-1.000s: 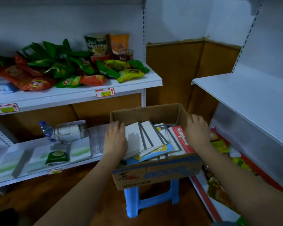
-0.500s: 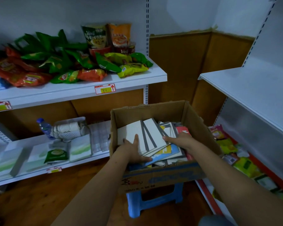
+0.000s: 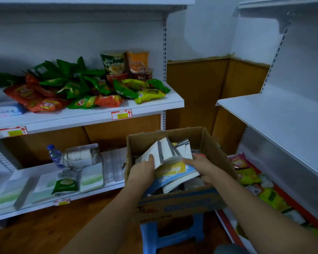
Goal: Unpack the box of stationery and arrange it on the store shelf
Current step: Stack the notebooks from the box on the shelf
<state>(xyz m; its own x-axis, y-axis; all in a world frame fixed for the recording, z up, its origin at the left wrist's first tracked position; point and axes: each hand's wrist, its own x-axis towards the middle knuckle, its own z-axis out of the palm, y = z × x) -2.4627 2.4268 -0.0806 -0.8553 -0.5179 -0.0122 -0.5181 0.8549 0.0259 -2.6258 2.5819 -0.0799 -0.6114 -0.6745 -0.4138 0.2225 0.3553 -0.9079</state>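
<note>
My left hand [image 3: 142, 171] and right hand [image 3: 203, 166] grip a tilted stack of white and blue notebooks [image 3: 170, 160] inside the brown cardboard box [image 3: 174, 204] at six o'clock. The fanned top books could slide off, since they lie loose and tilted.

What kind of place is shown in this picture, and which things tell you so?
Most likely a small shop being stocked. White retail shelves carry price tags on their front edges, snack packets and cup noodles are piled on one, and a cardboard box of stationery stands open on a stool.
</note>
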